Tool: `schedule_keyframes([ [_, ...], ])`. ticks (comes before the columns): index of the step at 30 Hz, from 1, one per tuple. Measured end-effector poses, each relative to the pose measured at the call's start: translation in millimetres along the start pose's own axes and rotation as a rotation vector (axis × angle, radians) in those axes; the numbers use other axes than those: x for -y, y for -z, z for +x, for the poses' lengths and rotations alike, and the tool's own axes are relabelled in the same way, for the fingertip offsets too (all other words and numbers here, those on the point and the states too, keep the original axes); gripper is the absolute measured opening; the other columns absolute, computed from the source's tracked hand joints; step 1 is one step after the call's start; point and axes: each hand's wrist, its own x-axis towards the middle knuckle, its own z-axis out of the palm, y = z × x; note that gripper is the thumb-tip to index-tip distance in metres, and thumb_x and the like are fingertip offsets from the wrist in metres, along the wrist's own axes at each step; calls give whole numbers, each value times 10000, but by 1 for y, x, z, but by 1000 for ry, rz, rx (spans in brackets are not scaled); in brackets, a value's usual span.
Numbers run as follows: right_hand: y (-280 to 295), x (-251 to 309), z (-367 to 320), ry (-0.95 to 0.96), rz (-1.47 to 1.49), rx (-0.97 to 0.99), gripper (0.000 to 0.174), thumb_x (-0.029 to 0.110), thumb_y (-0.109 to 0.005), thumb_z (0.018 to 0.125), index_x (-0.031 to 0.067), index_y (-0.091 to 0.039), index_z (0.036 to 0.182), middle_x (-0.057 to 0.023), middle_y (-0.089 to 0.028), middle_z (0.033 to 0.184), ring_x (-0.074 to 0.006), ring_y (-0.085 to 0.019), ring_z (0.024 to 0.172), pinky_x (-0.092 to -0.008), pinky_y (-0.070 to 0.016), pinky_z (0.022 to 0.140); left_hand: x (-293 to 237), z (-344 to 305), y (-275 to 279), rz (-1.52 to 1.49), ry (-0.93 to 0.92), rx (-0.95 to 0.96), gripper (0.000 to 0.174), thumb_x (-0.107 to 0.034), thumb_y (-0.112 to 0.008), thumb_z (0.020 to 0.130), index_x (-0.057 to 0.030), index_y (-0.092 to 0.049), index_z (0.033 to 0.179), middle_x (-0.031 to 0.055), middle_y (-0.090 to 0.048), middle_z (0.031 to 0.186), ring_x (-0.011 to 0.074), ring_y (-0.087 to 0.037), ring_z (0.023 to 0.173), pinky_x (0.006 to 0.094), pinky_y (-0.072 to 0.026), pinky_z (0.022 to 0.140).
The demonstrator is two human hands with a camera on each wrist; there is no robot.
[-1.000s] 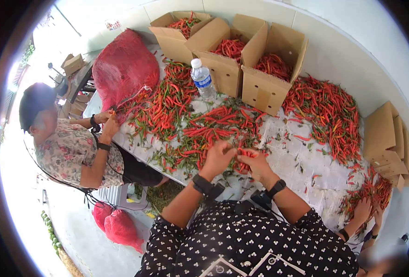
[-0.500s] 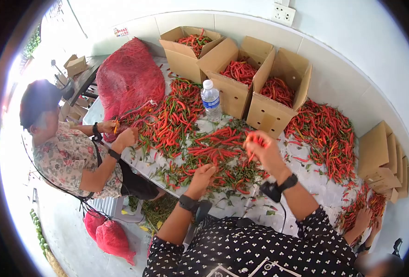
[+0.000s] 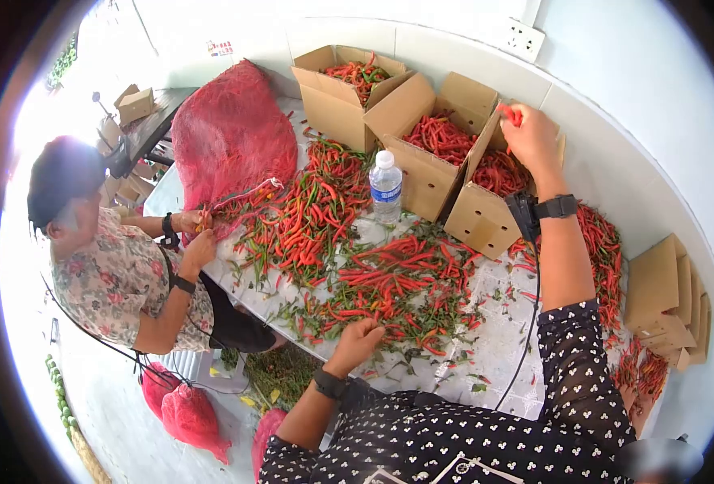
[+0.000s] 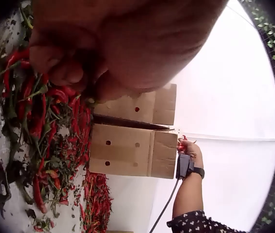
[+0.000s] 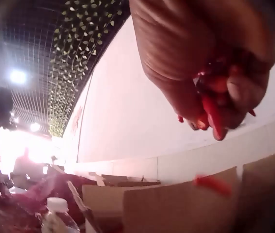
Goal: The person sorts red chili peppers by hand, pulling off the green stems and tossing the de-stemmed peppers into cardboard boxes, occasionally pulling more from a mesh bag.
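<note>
My right hand is raised over the open right-hand cardboard box, gripping several red chili peppers that stick out between its curled fingers. Below it in the right wrist view, a single blurred chili pepper hangs in the air in front of the cardboard. My left hand stays low at the near edge of a loose pile of red chili peppers mixed with green stems and leaves. Its fingers are curled with thumb and forefinger close together; nothing shows between them, and the palm is hidden.
Two more boxes of peppers, one in the middle and one farther left, stand along the wall. A water bottle is before them. A red mesh sack lies far left, near another person. Folded cartons stand right.
My hands were together over the pile a second ago. The right hand has since moved away, up and right, carrying the chili peppers to the box. The left hand has stayed low by the pile.
</note>
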Motion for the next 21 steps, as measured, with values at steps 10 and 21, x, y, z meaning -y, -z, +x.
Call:
schedule_keyframes([
  [10, -50, 48, 17, 238, -47, -171, 507, 231, -666, 726, -45, -494, 1116, -236, -510, 1116, -362, -480, 1049, -411, -405, 897, -26, 0, 15, 440, -221, -1, 143, -131, -627, 743, -9, -591, 809, 48, -565, 663, 128, -527, 589, 297, -434, 547],
  [21, -109, 5, -236, -195, 748, 684, 138, 159, -577, 821, 29, -609, 852, 13, -556, 653, -52, -489, 550, -218, -393, 471, -15, 36, -2, 1002, -482, -286, 121, -111, -580, 727, -74, -577, 843, 99, -501, 829, 301, -563, 667, 406, -467, 568],
])
